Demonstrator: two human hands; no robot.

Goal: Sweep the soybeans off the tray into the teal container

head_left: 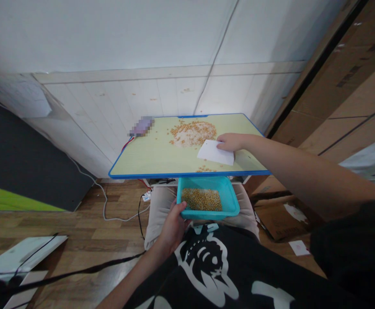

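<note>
My left hand (176,223) grips the near left side of a turquoise plastic basket (231,201), thumb over the rim. Inside it lies a layer of yellow soybeans (203,199). The basket sits just below the table's front edge. Over the table my right hand (230,142) pinches a white card (216,153), held low against the tabletop. Beyond the card spreads a pile of soybeans mixed with white grains (192,134), which look like rice. A few beans (205,169) lie between the card and the front edge.
The yellow-green table (142,161) has a blue rim and stands against a white wall. A blurred-out flat object (141,127) lies at its back left. A cushioned stool (161,208) is under the basket. Cardboard boxes (332,98) stand at the right; a white cable (105,206) crosses the floor.
</note>
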